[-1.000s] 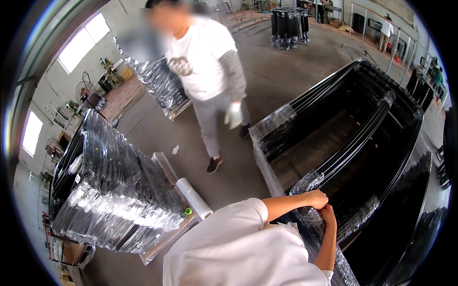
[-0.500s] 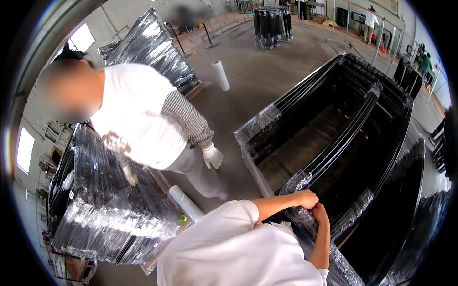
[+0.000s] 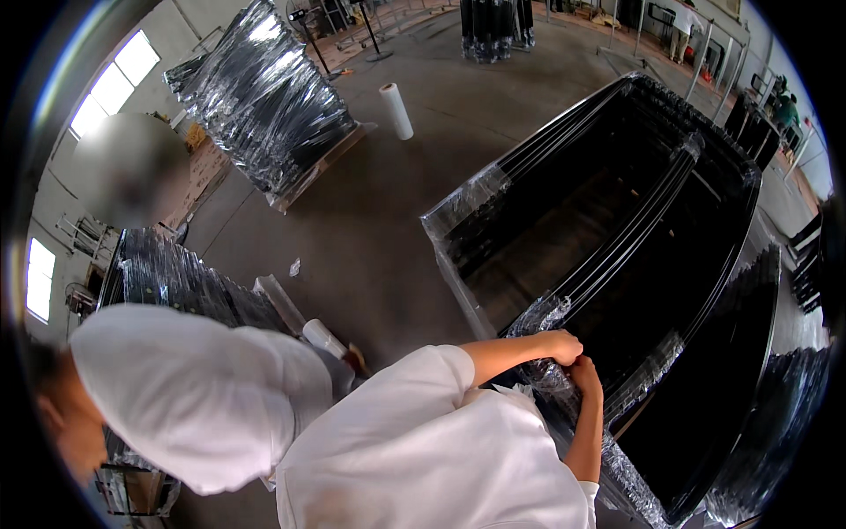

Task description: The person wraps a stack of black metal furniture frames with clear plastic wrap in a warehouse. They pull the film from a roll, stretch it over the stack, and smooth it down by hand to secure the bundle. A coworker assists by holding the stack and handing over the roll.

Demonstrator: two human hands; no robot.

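My left hand and my right hand meet above the near end of a stack of black metal frames. Both are closed, fingertips together; whatever they pinch is too small to make out. Clear stretch film wraps the stack's near end just below them, crinkled and shiny. A bundled middle bar runs from beside my hands to the far end, also taped with film there. More film covers the near left corner of the stack.
To my left a co-worker in white bends close beside me. Another wrapped stack stands on a pallet at the far left. One film roll stands upright on the floor; another roll is near the co-worker. Wrapped black panels stand at the right.
The co-worker has moved from standing at the left to bending close beside me. My two hands stay together at the same place on the stack; the view has shifted slightly.
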